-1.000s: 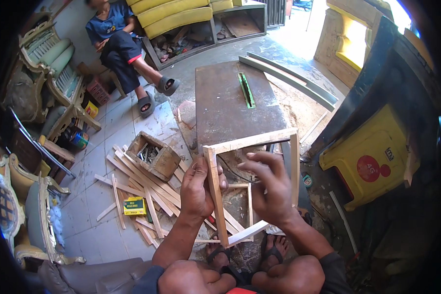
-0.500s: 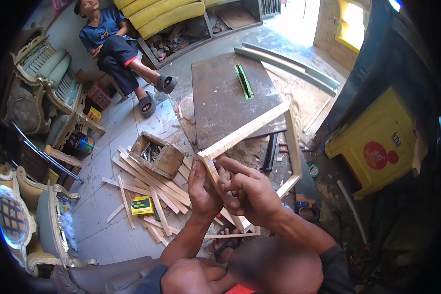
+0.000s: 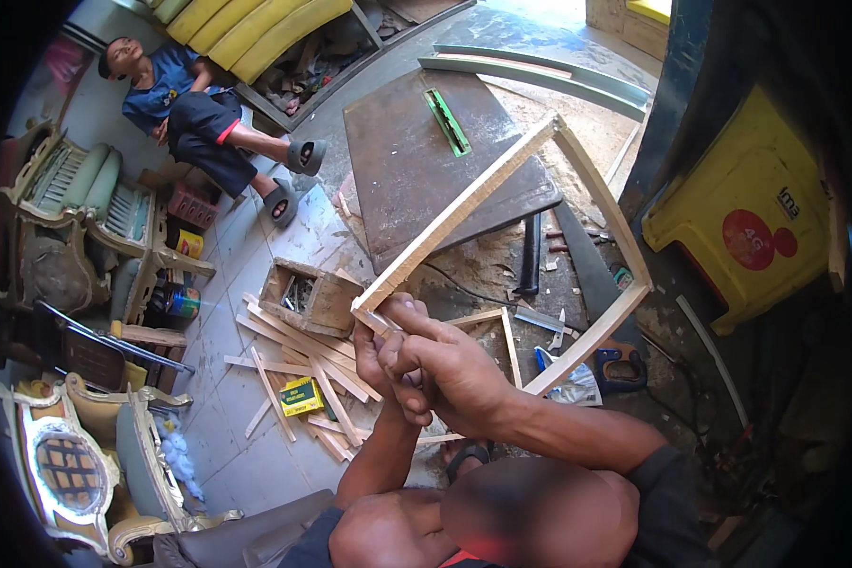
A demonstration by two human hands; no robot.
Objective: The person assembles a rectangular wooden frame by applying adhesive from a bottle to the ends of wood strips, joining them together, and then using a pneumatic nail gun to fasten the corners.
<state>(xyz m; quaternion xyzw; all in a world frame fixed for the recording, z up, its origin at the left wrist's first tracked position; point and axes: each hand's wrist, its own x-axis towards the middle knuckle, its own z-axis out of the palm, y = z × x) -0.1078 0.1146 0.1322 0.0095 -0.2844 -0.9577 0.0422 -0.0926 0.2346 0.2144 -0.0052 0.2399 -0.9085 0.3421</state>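
A four-sided frame of pale wooden strips [image 3: 466, 210] is held up tilted in front of me. My left hand [image 3: 377, 364] is closed on its near-left corner, partly hidden behind the right. My right hand [image 3: 440, 364] is closed around the side running down from that same corner, fingers curled in. Whether the right fingertips also pinch something small, I cannot make out. Past the frame stands a dark table top [image 3: 388, 156] with a green-edged slot [image 3: 447, 123]. A second pale wooden frame [image 3: 510, 346] shows partly below, behind my right hand.
A wooden box of metal pieces [image 3: 327, 305] stands by loose wood strips [image 3: 273, 393] and a green-yellow carton [image 3: 300, 396]. A handsaw [image 3: 620, 367] and a hammer [image 3: 530, 256] lie right. A person [image 3: 194, 114] sits far left near carved chairs [image 3: 90, 204]. A yellow plastic stool [image 3: 729, 213] is at right.
The view has shifted, and the wooden frame is turned more face-on, its far side swung up and to the right. Both hands stay on the same corner, slightly lower left.
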